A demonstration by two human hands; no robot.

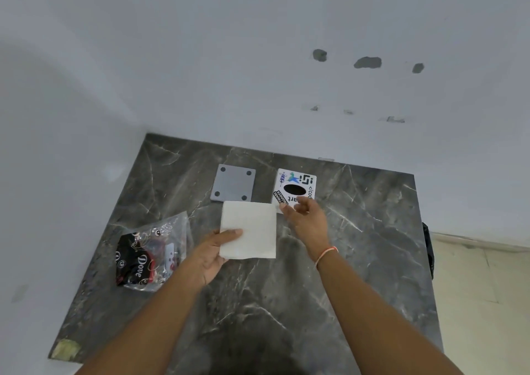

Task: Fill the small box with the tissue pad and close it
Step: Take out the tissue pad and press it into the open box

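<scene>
Over the counter (286,288), left hand (212,255) pinches the pad (252,228); right hand (305,217), fingers loosely spread, nears the box (295,186). One-corner pinching risks the limp pad sagging, snagging.

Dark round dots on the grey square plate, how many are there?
4. The grey square plate has one dot in each corner: far left, far right, near left, near right. None looks hidden; the tissue pad reaches only the plate's near edge.
</scene>
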